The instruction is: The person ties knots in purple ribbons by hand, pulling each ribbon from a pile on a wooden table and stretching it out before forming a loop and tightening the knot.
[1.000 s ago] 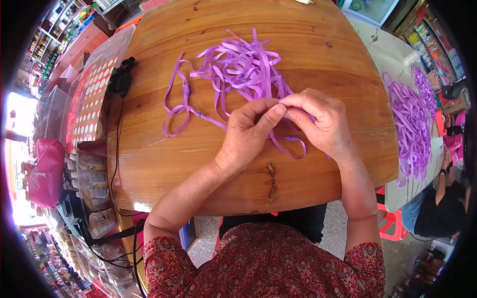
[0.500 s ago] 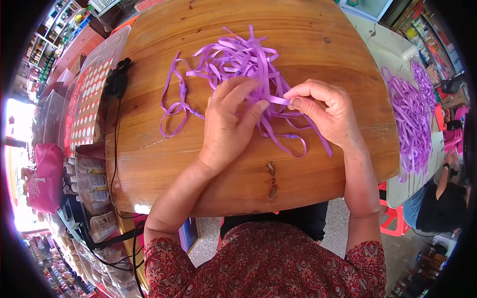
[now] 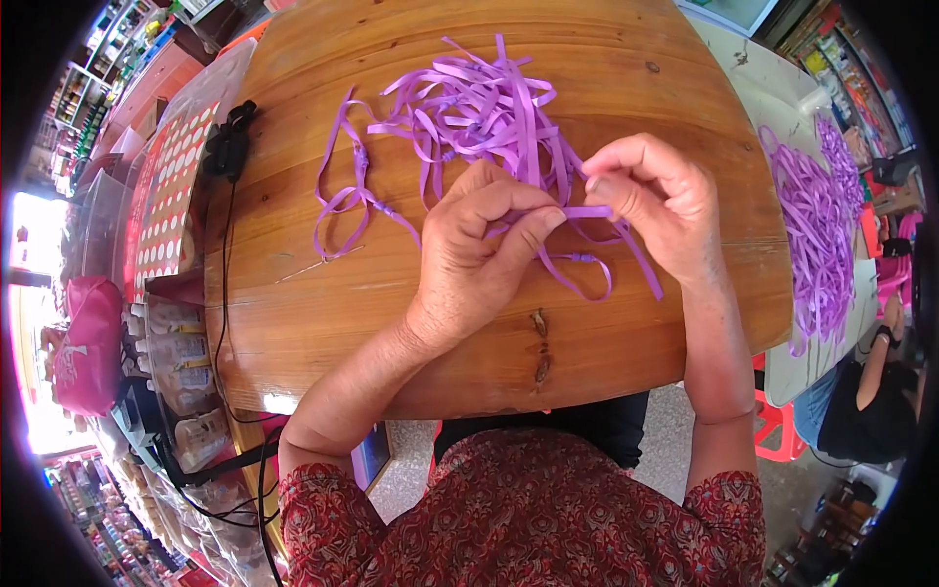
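From where I stand, the left hand (image 3: 479, 254) is closed in a pinch, thumb against forefinger, with a purple ribbon (image 3: 587, 212) caught between them. The ribbon runs across the short gap to the right hand (image 3: 673, 210), whose fingers curl loosely, thumb and forefinger tips near each other; I cannot tell whether they grip it. All this happens just above the wooden table (image 3: 626, 357), near its front edge.

Beyond the hands lies a tangled purple pile (image 3: 479, 108), some strands knotted. A small loop (image 3: 606, 279) with a knot rests below the hands, and a longer strand (image 3: 323, 186) loops off to the left, beside a thin metallic tool (image 3: 315, 264) (easy to miss against the wood grain). A black device (image 3: 229, 147) with a cord sits at the table's left edge. On the right, a white table (image 3: 785, 377) bears another purple heap (image 3: 807, 235), with a co-worker (image 3: 866, 416) close by.
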Available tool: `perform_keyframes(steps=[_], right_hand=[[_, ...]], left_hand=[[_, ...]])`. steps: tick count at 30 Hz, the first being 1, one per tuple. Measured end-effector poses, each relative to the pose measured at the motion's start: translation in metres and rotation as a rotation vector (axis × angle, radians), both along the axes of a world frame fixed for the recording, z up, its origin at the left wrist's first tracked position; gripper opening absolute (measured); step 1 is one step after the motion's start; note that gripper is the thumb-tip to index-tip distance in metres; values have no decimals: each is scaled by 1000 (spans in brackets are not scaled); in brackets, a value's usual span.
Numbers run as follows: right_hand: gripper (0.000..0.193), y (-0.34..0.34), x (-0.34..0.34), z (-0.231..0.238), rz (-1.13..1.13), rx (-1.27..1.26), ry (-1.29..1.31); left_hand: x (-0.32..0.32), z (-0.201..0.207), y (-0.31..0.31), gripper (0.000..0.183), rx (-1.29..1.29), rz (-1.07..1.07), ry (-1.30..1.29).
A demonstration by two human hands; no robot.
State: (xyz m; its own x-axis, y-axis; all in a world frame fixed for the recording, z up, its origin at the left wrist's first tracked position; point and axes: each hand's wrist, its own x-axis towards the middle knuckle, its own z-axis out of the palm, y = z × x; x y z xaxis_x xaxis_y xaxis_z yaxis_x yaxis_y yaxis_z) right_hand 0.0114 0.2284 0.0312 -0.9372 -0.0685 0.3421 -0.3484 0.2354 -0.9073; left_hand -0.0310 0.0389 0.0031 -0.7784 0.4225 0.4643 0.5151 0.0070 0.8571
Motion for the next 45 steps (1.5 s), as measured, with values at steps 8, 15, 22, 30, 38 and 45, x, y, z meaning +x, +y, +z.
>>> perform_keyframes(steps=[8,15,22,30,38,45], right_hand=[[16,6,-3,7,-96,16,249],[32,-4,-8,0,-82,418,481],[27,-4,-6,-4,-72,469,474],[25,-8,1,1,-87,676,489],[11,0,0,7,180,262,104],[19,-11,-4,-24,430,-832,-312]], left_hand=[[-2,-2,-3,3,210,-48,-424],[-4,0,-5,3,192,-104,-455],[-6,-3,-5,2,213,-108,-440],[-8,-3,-7,2,260,-147,-558],[-10,-5,-7,2,149,-117,-389],[-4,-2,-4,8,455,-222,-634]])
